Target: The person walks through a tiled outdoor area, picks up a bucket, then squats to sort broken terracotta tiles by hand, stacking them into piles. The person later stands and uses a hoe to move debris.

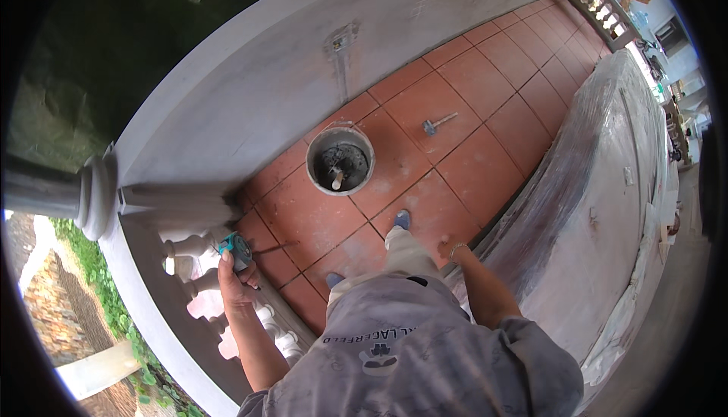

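Note:
My left hand (236, 277) grips a teal and black hand tool (236, 250), apparently a tape measure, beside the white balustrade at lower left. My right hand (455, 250) hangs by my right leg, loosely open, with nothing visible in it. A pale bucket (315, 170) of dark grey mixture stands on the red tiles ahead of my feet; a tool with a light handle (337, 180) rests inside it. A small tool with a wooden handle (447, 119) lies on the floor to the bucket's right.
A low grey wall (258, 91) with a small recessed patch runs along the far side. A plastic-covered bulky form (599, 212) lines the right. The balustrade (182, 250) borders the left, with greenery beyond. Red floor tiles (485, 144) stretch toward another railing at upper right.

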Demonstrator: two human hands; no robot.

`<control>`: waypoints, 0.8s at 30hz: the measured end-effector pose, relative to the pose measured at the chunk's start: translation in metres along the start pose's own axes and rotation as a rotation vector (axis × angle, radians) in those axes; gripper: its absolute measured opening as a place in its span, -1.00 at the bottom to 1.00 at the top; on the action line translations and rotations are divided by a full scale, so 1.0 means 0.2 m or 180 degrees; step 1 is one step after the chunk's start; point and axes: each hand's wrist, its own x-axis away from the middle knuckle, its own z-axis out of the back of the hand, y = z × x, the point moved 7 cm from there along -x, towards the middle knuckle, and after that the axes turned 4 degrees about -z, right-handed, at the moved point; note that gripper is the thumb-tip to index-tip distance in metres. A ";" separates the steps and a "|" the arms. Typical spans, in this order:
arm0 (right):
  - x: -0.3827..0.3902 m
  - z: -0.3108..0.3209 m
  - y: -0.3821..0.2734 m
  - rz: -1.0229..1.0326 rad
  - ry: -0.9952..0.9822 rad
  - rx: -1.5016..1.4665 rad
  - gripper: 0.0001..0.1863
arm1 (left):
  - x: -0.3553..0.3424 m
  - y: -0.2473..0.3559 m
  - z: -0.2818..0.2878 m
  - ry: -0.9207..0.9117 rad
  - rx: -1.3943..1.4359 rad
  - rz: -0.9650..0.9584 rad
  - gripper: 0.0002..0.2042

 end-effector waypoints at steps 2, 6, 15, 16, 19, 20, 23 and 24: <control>-0.11 0.15 0.15 -0.0176 -0.0114 -0.0325 -0.62 | -0.13 -0.14 -0.28 -0.0049 0.0098 0.0325 -0.48; -0.34 0.53 0.41 -0.0610 -0.0211 -0.0844 -0.65 | -0.35 -0.29 -0.73 -0.0172 -0.0108 0.0545 -0.49; -0.81 1.10 0.11 0.1514 -0.0266 0.3214 -0.76 | -0.72 -0.35 -1.30 -0.0046 -0.0511 0.0596 -0.51; -0.85 1.18 0.06 0.1177 -0.0267 0.2585 -0.76 | -0.77 -0.37 -1.36 -0.0084 -0.0558 0.0576 -0.50; -0.94 1.40 0.02 -0.0196 -0.0221 0.0330 -0.74 | -0.99 -0.44 -1.52 -0.0087 -0.0615 0.0633 -0.44; -0.98 1.45 -0.01 -0.0337 -0.0216 0.0149 -0.73 | -1.08 -0.47 -1.57 -0.0059 -0.0625 0.0676 -0.42; -1.10 1.56 -0.13 0.0348 -0.0474 0.1204 -0.74 | -1.39 -0.63 -1.81 -0.0515 -0.0666 0.0826 -0.37; -1.14 1.58 -0.16 0.0642 -0.0533 0.1680 -0.74 | -1.50 -0.68 -1.90 -0.0686 -0.0702 0.0894 -0.37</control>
